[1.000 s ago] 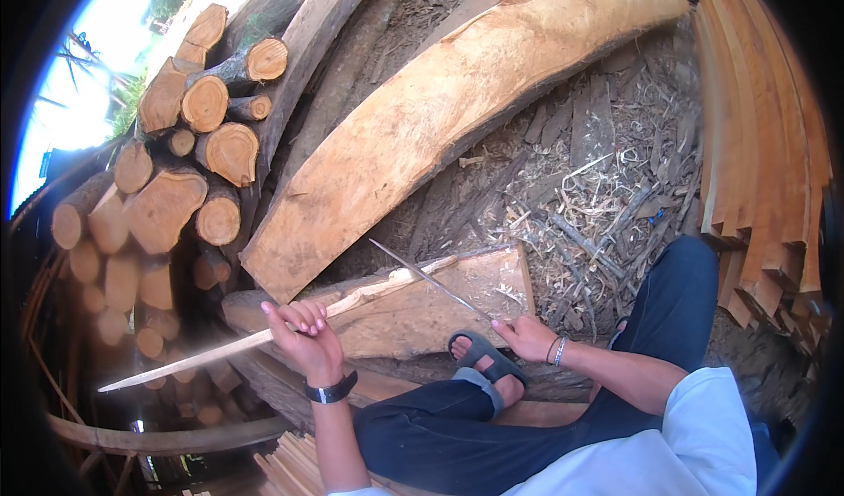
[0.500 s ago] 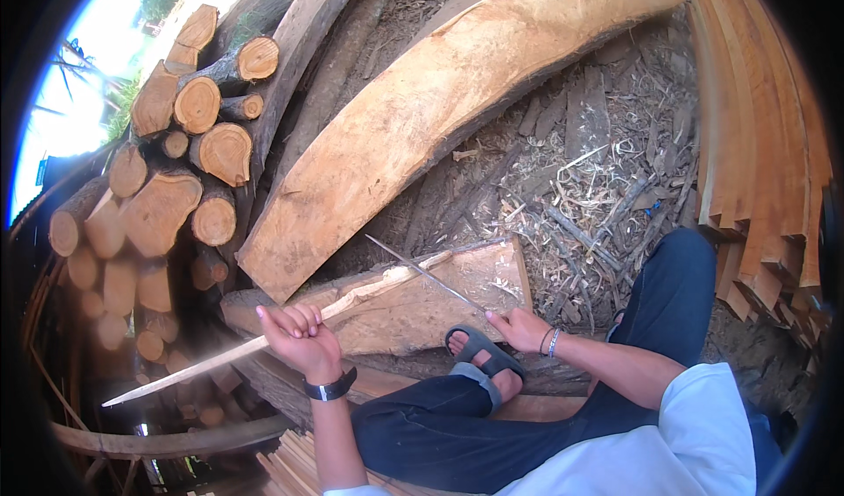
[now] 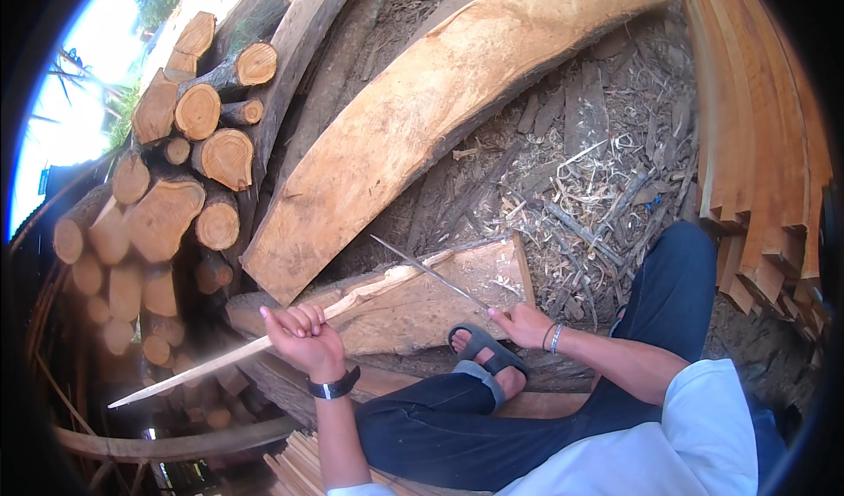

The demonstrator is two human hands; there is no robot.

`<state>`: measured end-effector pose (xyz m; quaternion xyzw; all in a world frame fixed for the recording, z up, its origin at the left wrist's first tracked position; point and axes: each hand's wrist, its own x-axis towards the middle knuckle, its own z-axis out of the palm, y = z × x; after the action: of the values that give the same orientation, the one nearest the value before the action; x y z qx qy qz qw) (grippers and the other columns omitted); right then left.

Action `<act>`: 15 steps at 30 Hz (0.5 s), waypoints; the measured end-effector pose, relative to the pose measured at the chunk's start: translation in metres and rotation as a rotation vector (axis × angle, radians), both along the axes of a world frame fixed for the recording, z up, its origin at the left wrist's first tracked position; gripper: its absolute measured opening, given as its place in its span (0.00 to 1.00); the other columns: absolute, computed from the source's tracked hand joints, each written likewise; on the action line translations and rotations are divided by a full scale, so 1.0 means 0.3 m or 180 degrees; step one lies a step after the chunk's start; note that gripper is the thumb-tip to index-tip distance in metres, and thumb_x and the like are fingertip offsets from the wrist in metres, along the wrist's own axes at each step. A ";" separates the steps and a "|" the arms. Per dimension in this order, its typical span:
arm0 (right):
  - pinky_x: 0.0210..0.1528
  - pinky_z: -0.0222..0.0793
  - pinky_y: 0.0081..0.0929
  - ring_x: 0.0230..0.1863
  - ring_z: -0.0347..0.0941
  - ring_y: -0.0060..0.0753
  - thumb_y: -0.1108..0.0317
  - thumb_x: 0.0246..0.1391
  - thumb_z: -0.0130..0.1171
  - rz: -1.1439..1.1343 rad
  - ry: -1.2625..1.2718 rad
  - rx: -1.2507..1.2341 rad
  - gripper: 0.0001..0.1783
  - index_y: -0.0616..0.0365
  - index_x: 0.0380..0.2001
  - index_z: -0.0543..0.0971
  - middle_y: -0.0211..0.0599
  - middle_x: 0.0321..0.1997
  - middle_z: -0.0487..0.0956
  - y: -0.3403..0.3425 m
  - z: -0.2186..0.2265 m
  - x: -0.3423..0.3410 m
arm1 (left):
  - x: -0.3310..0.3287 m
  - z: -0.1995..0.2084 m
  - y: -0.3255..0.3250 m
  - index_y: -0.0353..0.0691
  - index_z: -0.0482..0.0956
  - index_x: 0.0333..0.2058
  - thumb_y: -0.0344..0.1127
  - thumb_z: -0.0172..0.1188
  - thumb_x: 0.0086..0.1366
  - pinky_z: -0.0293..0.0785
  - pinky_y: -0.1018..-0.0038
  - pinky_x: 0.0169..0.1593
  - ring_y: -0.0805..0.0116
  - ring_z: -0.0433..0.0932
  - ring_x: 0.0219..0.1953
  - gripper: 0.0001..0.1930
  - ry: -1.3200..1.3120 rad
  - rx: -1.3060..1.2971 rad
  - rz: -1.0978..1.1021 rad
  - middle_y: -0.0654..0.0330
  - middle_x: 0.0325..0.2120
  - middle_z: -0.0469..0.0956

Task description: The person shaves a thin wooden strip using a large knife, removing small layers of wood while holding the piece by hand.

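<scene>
Left hand (image 3: 303, 342) grips the long strip (image 3: 264, 342) lying across the near slab (image 3: 422, 307), right hand (image 3: 525, 325) closed on a blade (image 3: 426, 270) laid against it: shaving seems underway, next stroke likely needs a steady hold.

We cannot tell how our right hand (image 3: 526, 325) grips the thin blade (image 3: 428, 270): its handle is buried in the fist. Our left hand (image 3: 303, 338) covers part of the pale wooden strip (image 3: 264, 342). Beside that strip, the log stack (image 3: 167, 206) blurs toward the rim.
</scene>
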<state>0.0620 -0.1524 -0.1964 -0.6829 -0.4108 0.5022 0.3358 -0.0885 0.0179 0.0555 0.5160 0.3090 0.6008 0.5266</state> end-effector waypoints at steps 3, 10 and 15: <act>0.33 0.70 0.46 0.24 0.74 0.61 0.37 0.59 0.36 0.0024 -0.0065 0.0152 0.44 0.73 0.16 0.76 0.61 0.15 0.73 -0.003 0.011 -0.002 | -0.006 -0.002 0.004 0.47 0.50 0.11 0.48 0.37 0.72 0.49 0.76 0.20 0.75 0.46 0.11 0.28 -0.0019 -0.0002 0.0024 0.67 0.06 0.48; 0.31 0.69 0.47 0.24 0.74 0.62 0.37 0.59 0.36 -0.0085 0.0151 -0.0192 0.45 0.74 0.17 0.77 0.63 0.15 0.72 -0.012 -0.035 0.015 | -0.006 -0.005 -0.006 0.47 0.50 0.11 0.47 0.37 0.72 0.48 0.76 0.19 0.75 0.46 0.11 0.28 0.0020 0.0015 0.0043 0.67 0.06 0.48; 0.31 0.69 0.46 0.23 0.74 0.58 0.37 0.60 0.35 0.0014 0.0058 0.0069 0.45 0.73 0.16 0.76 0.61 0.14 0.72 -0.003 -0.021 0.006 | -0.015 -0.008 0.002 0.48 0.50 0.11 0.47 0.37 0.72 0.48 0.76 0.19 0.75 0.46 0.10 0.27 -0.0009 0.0072 0.0011 0.67 0.06 0.48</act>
<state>0.0636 -0.1533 -0.2026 -0.6737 -0.4147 0.5046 0.3458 -0.0930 0.0184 0.0530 0.5205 0.3023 0.6059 0.5202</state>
